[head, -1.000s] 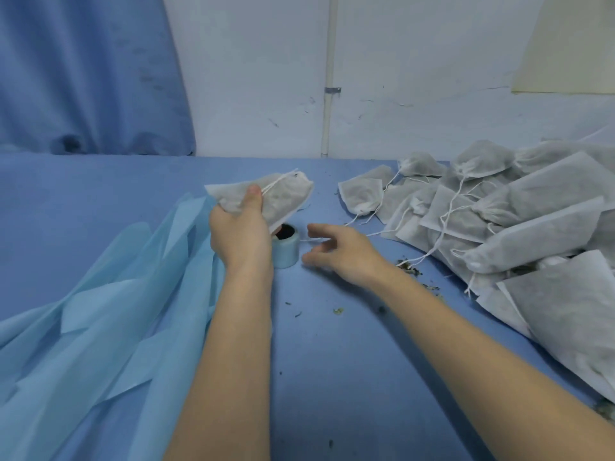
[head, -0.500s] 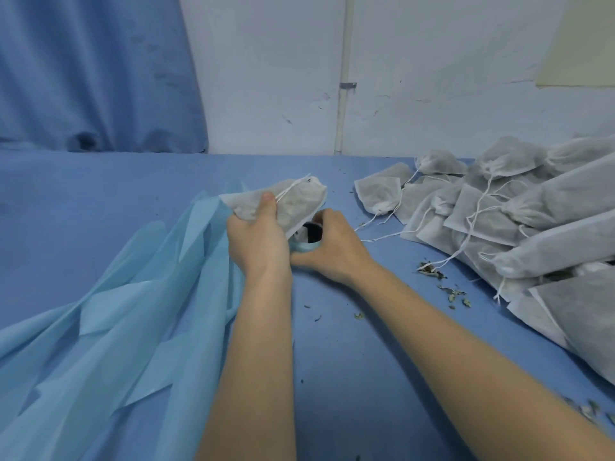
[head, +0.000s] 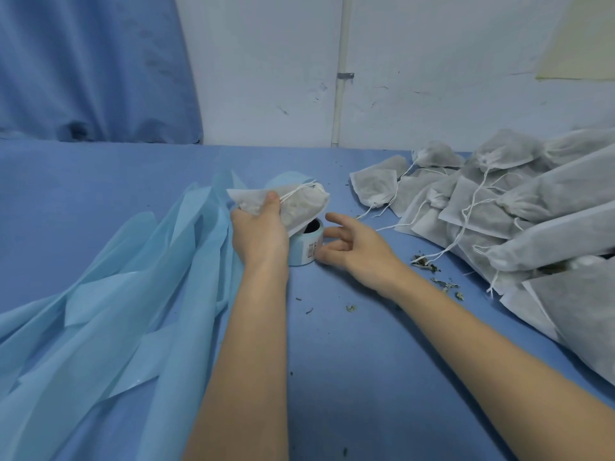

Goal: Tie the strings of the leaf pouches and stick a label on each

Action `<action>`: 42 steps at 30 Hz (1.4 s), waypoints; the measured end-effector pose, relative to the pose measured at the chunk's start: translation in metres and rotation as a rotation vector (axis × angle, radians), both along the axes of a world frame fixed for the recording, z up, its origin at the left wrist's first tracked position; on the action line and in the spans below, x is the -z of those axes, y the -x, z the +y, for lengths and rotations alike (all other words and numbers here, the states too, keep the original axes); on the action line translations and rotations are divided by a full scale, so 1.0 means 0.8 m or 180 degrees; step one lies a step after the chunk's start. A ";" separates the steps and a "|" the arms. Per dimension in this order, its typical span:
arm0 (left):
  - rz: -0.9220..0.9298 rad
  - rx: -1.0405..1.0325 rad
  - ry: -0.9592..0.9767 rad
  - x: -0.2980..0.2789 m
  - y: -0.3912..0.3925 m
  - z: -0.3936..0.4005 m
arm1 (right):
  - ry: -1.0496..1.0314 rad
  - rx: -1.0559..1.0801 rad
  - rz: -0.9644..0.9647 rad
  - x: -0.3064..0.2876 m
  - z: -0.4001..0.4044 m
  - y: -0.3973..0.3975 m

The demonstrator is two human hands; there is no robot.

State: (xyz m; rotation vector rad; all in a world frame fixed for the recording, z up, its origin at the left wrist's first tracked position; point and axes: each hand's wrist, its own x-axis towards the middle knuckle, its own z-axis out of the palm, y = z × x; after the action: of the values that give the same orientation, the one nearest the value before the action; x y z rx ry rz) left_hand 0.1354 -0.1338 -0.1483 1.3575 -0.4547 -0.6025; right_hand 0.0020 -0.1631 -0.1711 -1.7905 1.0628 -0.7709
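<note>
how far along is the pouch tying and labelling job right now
Done: no labelled pouch shows. In hand: the left hand grips one pouch with its string wrapped around it, while the right hand touches the label roll. Left: the pile of pouches at the right, many with loose strings.

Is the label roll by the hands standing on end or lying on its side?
On end: the label roll shows its dark core hole facing up, its curved wall vertical on the table.

I see open tabletop (head: 332,377) between my forearms | pouch pile (head: 519,221) walls off right | blue sheets (head: 116,311) cover left | label roll (head: 307,249) stands ahead, centre
</note>
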 end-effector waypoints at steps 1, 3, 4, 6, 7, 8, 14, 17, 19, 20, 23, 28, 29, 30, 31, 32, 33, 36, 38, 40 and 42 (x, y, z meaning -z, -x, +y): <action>-0.0027 0.0015 -0.0015 0.000 0.001 -0.001 | 0.0025 0.0042 -0.0059 0.000 0.001 0.002; -0.0070 0.0035 -0.0043 0.000 0.002 -0.001 | 0.0109 0.0202 -0.0171 0.000 0.003 -0.002; -0.0082 0.0045 -0.0045 0.000 0.002 0.000 | 0.0171 0.0309 -0.0180 0.001 0.005 -0.005; -0.0105 0.0060 -0.0043 0.001 0.000 0.000 | 0.0384 0.0533 -0.0069 0.001 0.007 -0.011; -0.0119 0.0059 -0.0048 0.001 0.000 0.000 | 0.0506 0.0627 -0.0009 0.001 0.008 -0.012; -0.0135 0.0051 -0.0065 0.001 0.000 0.000 | 0.0598 0.0700 -0.0004 0.002 0.009 -0.013; -0.0149 0.0020 -0.0116 0.002 0.001 0.001 | 0.0715 0.0918 -0.0124 0.005 0.018 -0.016; -0.0150 -0.0031 -0.0151 0.004 0.001 0.000 | 0.0779 0.1093 -0.0053 0.006 0.022 -0.020; -0.0169 -0.0047 -0.0171 0.004 0.001 0.000 | 0.0759 0.1156 -0.0029 0.007 0.023 -0.021; -0.0169 -0.0051 -0.0170 0.004 0.001 0.000 | 0.0756 0.1174 -0.0022 0.008 0.023 -0.021; -0.0162 -0.0058 -0.0160 0.003 0.002 0.001 | 0.0783 0.1231 0.0049 0.010 0.024 -0.021; -0.0220 -0.0058 -0.0221 0.002 0.003 0.001 | 0.0791 0.1330 0.0140 0.009 0.027 -0.025; -0.0228 -0.0052 -0.0231 0.002 0.003 0.001 | 0.0824 0.1311 0.0158 0.009 0.029 -0.027; -0.0234 -0.0046 -0.0236 0.002 0.003 0.001 | 0.0909 0.1276 0.0198 0.009 0.031 -0.028; -0.0238 -0.0042 -0.0241 0.002 0.003 0.001 | 0.1041 0.1226 0.0269 0.009 0.033 -0.028; -0.0248 -0.0035 -0.0247 0.002 0.003 0.002 | 0.1176 0.1168 0.0355 0.010 0.035 -0.029; -0.0261 -0.0026 -0.0253 0.002 0.004 0.002 | 0.1281 0.1109 0.0435 0.010 0.037 -0.029; -0.0280 -0.0024 -0.0235 0.002 0.005 0.003 | 0.1411 0.0840 0.0704 0.010 0.041 -0.026; -0.0262 -0.0020 -0.0186 0.001 0.005 0.005 | 0.1330 0.0567 0.0770 0.008 0.045 -0.022; -0.0206 0.0016 -0.0083 0.000 0.006 0.007 | 0.1247 0.0329 0.0838 0.000 0.049 -0.015; -0.0156 0.0037 0.0037 -0.003 0.008 0.011 | 0.1237 0.0163 0.0968 -0.018 0.049 -0.005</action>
State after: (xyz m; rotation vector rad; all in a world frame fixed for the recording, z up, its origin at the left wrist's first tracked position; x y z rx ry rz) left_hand 0.1286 -0.1248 -0.1458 1.3617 -0.5053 -0.5761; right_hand 0.0058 -0.1236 -0.1568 -2.2730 1.2202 -0.7926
